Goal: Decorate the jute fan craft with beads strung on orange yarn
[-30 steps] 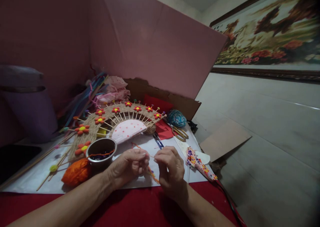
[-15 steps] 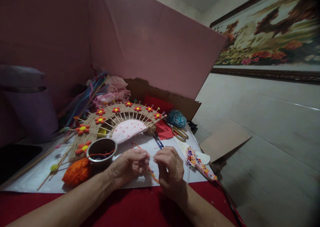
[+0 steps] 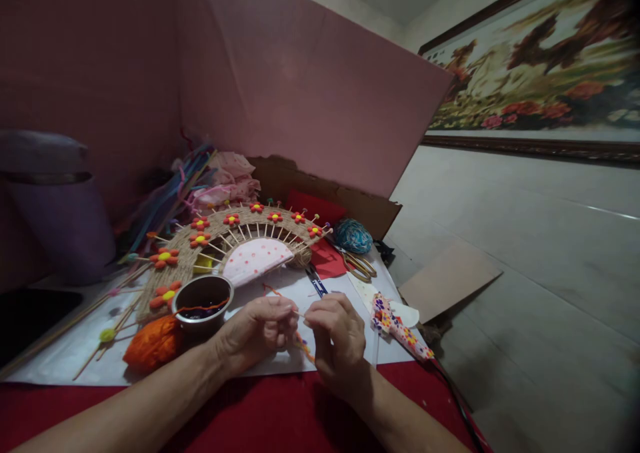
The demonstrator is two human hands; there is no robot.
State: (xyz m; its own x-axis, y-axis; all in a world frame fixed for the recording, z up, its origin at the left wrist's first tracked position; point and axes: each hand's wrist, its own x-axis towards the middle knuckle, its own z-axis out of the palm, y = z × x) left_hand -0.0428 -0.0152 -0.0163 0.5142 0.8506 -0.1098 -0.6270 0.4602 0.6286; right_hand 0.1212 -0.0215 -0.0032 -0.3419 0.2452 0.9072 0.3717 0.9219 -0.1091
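Observation:
In front of me my left hand (image 3: 270, 323) and my right hand (image 3: 337, 333) are close together with their fingertips pinched. A thin, pale orange strand, apparently yarn (image 3: 300, 314), spans the small gap between them. Below the fingertips hangs an orange length with darker and yellow bits (image 3: 305, 350), partly hidden by my hands. Left of my left hand stands a metal cup (image 3: 204, 323) with dark contents, an orange strand lying across it. Beside the cup sits a ball of orange yarn (image 3: 154, 345). Behind them is a twine-wrapped fan (image 3: 220, 223) with red and orange flowers and a dotted half-round centre.
Gold-handled scissors (image 3: 359, 266), a blue yarn ball (image 3: 353, 236), a blue cutter (image 3: 317, 281) and a flowered cloth-covered tool (image 3: 400, 330) with a cable lie to the right. Thin sticks (image 3: 113, 333) and a purple tumbler (image 3: 60, 220) are on the left. Pink board walls stand behind.
My right hand has shifted very slightly to the left, its pinch still at the strand. My left hand stays nearly in place, and the things on the table have not moved.

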